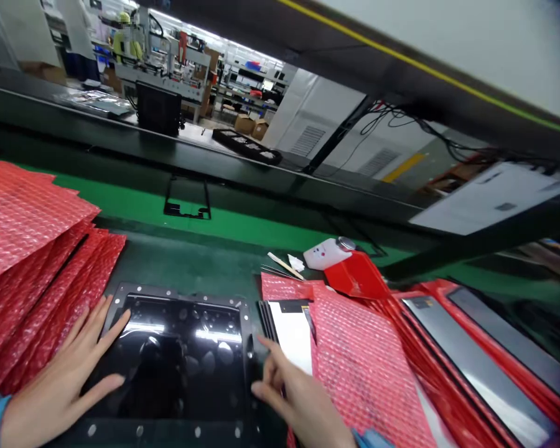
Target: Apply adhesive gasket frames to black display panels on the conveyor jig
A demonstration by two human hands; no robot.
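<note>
Screen panel (186,367), glossy black, lies on the tabletop (191,255), at three o'clock from the left hand (68,379), the nearer one, spread loosely over its edge, and nine o'clock from the right hand (303,398), thumb and forefinger parted, grasping nothing; long axis unclear.

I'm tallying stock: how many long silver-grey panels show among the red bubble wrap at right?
2: one long silver-grey panel nearer the right hand, another farther right. More may be hidden in the red plastic bubble wrap.
</note>
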